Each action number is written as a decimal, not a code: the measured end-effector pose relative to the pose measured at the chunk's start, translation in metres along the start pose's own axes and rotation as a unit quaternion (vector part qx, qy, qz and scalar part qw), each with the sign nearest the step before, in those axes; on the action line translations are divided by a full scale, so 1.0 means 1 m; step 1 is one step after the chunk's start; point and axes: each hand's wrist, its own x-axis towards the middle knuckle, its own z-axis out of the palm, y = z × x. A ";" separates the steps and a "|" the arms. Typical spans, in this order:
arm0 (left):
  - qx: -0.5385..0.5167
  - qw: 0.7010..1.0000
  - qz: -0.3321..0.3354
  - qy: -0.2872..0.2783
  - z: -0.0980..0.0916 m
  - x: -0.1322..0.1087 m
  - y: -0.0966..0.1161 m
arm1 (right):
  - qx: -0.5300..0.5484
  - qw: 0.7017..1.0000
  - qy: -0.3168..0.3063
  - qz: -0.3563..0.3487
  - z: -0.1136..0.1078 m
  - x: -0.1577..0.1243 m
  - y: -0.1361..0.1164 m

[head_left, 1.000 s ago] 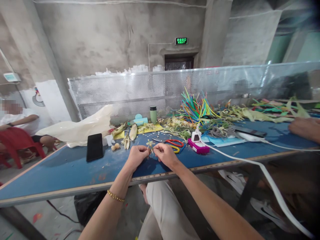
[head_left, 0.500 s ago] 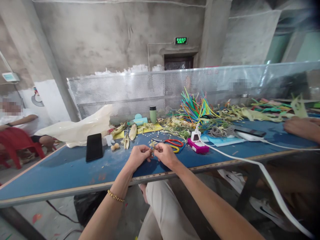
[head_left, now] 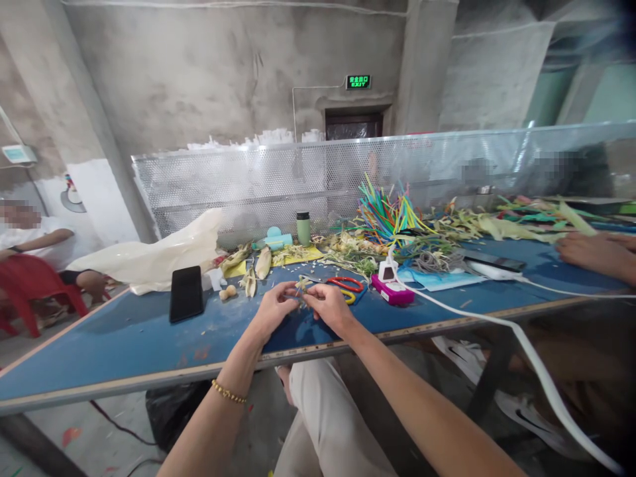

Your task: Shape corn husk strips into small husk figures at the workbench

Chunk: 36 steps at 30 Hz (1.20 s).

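Over the near edge of the blue table (head_left: 124, 331), my left hand (head_left: 276, 310) and my right hand (head_left: 330, 306) meet at the fingertips. Both pinch a small piece of pale yellow-green husk (head_left: 302, 286), mostly hidden by the fingers. Just beyond my right hand lie scissors with red and yellow handles (head_left: 346, 285). Left of my left hand are a husk piece (head_left: 249, 283) and small round tan things (head_left: 228, 292). A pale, corn-like husk bundle (head_left: 264, 263) lies behind them.
A black phone (head_left: 186, 294) lies at left, beside a cream plastic sheet (head_left: 163, 255). At right are a magenta box (head_left: 392, 290) with a white charger and cable, and a blue mask (head_left: 447, 281). Colourful stems (head_left: 392, 212) and a green bottle (head_left: 303, 229) stand behind. Another person's hand (head_left: 591, 255) is far right.
My fingers have shifted slightly around the small husk piece, still pinched between both hands. At far right, the other person's hand has moved a little and the pale strip it holds has tipped lower.
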 end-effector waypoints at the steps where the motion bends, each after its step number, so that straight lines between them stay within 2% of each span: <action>1: -0.006 1.000 0.003 -0.016 0.001 -0.001 0.000 | 0.000 1.000 -0.007 -0.007 0.000 0.000 0.000; 4: -0.019 0.999 0.004 -0.028 0.003 -0.001 -0.005 | 0.018 1.000 -0.024 -0.005 0.002 0.000 0.001; 10: -0.023 1.000 -0.012 0.002 0.001 0.000 -0.008 | 0.063 0.998 -0.002 0.030 0.004 0.000 0.002; 15: -0.046 0.998 -0.040 -0.031 0.000 -0.001 -0.004 | 0.049 0.999 -0.006 -0.003 0.003 0.000 0.002; 21: -0.078 0.996 -0.040 -0.030 -0.001 -0.001 -0.005 | 0.064 0.997 -0.033 -0.010 0.004 -0.002 -0.001; 27: -0.162 0.985 -0.051 -0.027 -0.001 0.000 -0.006 | 0.050 0.999 0.012 0.005 0.004 0.000 0.002; 33: -0.191 0.979 -0.051 -0.055 -0.002 -0.003 -0.002 | 0.074 0.989 0.112 0.063 -0.001 0.002 0.004; 36: -0.179 0.977 -0.068 -0.094 -0.002 -0.006 0.001 | 0.112 0.991 0.060 0.047 -0.002 0.001 -0.001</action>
